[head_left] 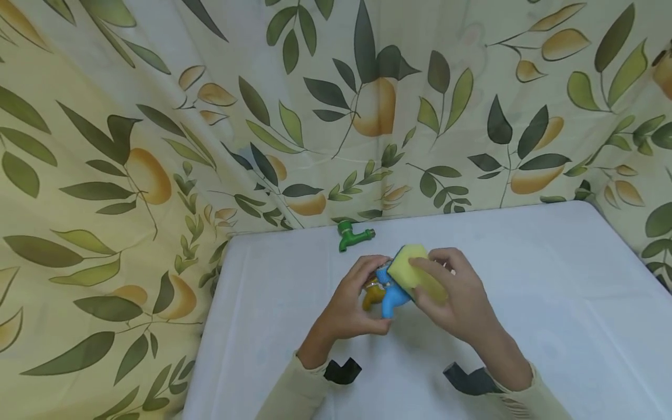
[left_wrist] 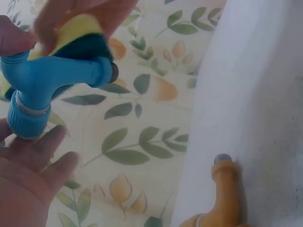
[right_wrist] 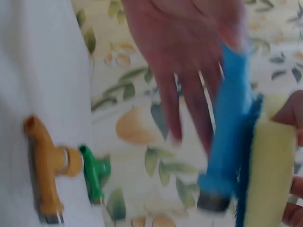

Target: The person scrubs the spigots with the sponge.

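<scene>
Containers: none shows in any view; the things lie loose on the white table [head_left: 525, 280] or are held above it.
Left hand [head_left: 349, 306]: lower centre of the head view, fingers curled round the blue tap [head_left: 391, 294], thumb side toward the viewer. In the left wrist view the fingers [left_wrist: 45, 156] lie fairly straight under the tap's threaded end, touching it.
Blue tap: held up between the two hands at the centre of the head view, clear of the table; in the left wrist view it fills the upper left, spout pointing right.
Right hand [head_left: 457, 294]: just right of centre in the head view, fingers bent over the yellow sponge [head_left: 417, 274], gripping it and pressing it against the blue tap.
Yellow sponge: yellow face up, its dark blue scouring side against the tap, as the right wrist view shows at right.
Orange tap [right_wrist: 45, 168]: lying on the table, lower left of the right wrist view; in the head view mostly hidden under the left hand.
Green tap [head_left: 350, 235]: on the table near its far edge, above the hands, untouched.
Backdrop: leaf-and-fruit cloth [head_left: 157, 146] behind and left of the table.
</scene>
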`<state>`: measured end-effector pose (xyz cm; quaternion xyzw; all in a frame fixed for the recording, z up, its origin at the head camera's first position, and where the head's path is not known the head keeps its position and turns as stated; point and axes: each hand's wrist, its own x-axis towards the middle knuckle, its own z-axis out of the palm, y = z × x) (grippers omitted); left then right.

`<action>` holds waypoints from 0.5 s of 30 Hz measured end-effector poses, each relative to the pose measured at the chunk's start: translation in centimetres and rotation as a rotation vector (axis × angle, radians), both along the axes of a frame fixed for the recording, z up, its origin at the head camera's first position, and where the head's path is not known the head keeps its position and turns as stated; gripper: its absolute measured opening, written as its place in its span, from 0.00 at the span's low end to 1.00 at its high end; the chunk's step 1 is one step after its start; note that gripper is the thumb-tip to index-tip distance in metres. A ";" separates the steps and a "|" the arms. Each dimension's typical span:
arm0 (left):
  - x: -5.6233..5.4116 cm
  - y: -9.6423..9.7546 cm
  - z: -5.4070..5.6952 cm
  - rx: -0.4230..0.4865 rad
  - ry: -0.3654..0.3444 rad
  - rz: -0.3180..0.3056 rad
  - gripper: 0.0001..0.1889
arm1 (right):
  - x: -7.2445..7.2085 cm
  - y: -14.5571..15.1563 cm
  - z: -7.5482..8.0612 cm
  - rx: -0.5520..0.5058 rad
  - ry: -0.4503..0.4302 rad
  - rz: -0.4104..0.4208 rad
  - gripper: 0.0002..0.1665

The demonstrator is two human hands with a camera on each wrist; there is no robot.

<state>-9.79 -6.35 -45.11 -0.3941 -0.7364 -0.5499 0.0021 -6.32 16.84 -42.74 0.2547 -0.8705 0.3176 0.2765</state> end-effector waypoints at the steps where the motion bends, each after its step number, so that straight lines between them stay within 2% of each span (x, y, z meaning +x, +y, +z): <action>1: 0.0 0.0 0.1 0.004 -0.021 -0.020 0.51 | 0.0 -0.1 0.0 -0.002 -0.002 0.001 0.26; 4: 0.2 -0.1 0.3 0.014 -0.075 -0.061 0.52 | 0.1 -0.1 0.0 0.006 0.007 0.055 0.26; 9: 0.3 -0.2 0.5 0.038 -0.154 -0.091 0.56 | -0.1 0.2 0.1 0.001 0.026 -0.011 0.25; 11: 0.3 -0.1 0.6 0.039 -0.186 -0.107 0.56 | -0.1 0.1 0.3 0.014 0.025 0.000 0.24; 15: 0.3 0.0 0.5 0.013 -0.177 -0.092 0.52 | -0.1 0.3 0.7 0.024 0.037 0.034 0.23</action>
